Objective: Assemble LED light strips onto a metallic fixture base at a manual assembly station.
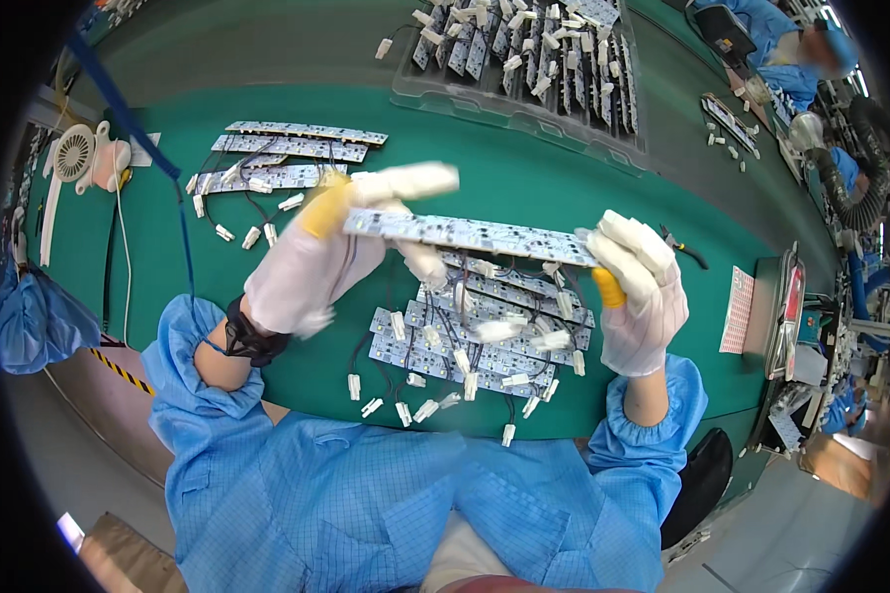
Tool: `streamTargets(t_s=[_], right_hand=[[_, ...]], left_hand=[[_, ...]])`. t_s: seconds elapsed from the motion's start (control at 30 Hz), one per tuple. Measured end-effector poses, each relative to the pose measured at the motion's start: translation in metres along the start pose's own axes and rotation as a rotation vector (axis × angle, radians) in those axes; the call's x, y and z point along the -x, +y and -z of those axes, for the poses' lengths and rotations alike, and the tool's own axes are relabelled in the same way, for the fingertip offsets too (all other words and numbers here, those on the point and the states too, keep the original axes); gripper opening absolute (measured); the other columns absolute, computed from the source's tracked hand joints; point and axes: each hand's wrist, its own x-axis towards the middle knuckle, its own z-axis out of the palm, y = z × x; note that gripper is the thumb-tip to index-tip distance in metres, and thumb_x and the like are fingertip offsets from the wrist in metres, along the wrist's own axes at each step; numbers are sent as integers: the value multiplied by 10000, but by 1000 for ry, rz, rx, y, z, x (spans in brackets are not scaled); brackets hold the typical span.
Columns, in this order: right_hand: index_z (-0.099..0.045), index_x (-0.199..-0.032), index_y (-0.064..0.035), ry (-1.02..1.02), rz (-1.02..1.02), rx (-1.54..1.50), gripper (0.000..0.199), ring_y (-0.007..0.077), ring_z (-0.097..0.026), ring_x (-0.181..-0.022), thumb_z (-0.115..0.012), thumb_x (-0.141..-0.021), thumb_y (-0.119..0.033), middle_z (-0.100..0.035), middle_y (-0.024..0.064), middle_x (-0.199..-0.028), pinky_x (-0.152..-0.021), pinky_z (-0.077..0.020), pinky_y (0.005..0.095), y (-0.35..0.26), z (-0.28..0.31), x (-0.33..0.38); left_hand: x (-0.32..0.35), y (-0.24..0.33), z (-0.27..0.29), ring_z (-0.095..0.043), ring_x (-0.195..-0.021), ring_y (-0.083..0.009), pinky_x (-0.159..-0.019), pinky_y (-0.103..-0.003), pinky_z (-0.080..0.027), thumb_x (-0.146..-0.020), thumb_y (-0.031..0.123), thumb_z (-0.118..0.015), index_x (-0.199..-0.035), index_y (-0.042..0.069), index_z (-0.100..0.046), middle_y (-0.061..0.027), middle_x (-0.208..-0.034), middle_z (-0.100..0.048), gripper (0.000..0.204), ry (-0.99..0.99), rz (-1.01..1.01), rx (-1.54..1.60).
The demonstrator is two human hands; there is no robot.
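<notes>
The LED strip board [470,235] hangs level above the green bench [564,188], and we've got it by both ends: left hand [316,257] pinching one end, right hand [641,292] closed on the other. Below it lies a pile of wired boards [475,341]; three more boards [287,153] sit far left.

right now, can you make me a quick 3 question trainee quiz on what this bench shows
1. True or false: both hands hold one long light strip board above the green mat.
2. Which lies nearest the person's body? A) the pile of boards with white plugs B) the clear tray of boards C) the small white fan
3. Fill in: the left hand and right hand wear white ____.

Key: 1 true; 2 A; 3 gloves
</notes>
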Motion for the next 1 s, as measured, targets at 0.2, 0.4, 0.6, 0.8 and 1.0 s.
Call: streamTargets(t_s=[0.2,0.4,0.6,0.8,1.0], right_hand=[[-560,-1214,-30,-4,-360,-630,535,238,-592,-1031,-695,-825,-372,-604,106,-1121,-789,-508,313,-1,-3,-10],[-621,-1095,10,-200,-880,-772,370,49,-537,-588,-641,-876,-288,-613,38,-782,-480,-381,192,-7,15,-4],[-600,-1126,18,-156,-871,-868,407,54,-438,-416,-645,-863,-290,-592,15,-742,-399,-303,173,2,10,-1],[-548,-1166,59,-89,-791,-1068,507,20,-408,-411,-636,-868,-342,-579,3,-770,-408,-261,148,-2,15,-4],[-561,-1121,73,-49,-826,-781,474,30,-424,-407,-637,-860,-315,-607,35,-753,-413,-286,147,1,17,1]], left_hand=[[12,2,-2,-645,-908,-164,-838,-305,-504,-859,534,-594,-1173,-38,-562,-118,-965,-660,652,102,-9,-228],[15,9,6,-638,-883,-161,-875,-304,-459,-883,447,-587,-1228,29,-583,-85,-972,-695,542,84,-155,-631],[13,-2,7,-583,-733,-133,-696,-277,-469,-704,458,-739,-1173,70,-644,-27,-821,-628,616,280,-347,-712],[20,6,27,-593,-772,-163,-683,-290,-473,-727,403,-747,-1092,-37,-642,-92,-900,-628,581,135,-495,-1012],[12,-3,25,-587,-695,-159,-611,-293,-466,-638,461,-715,-1093,108,-697,-41,-787,-650,577,308,-561,-989]])
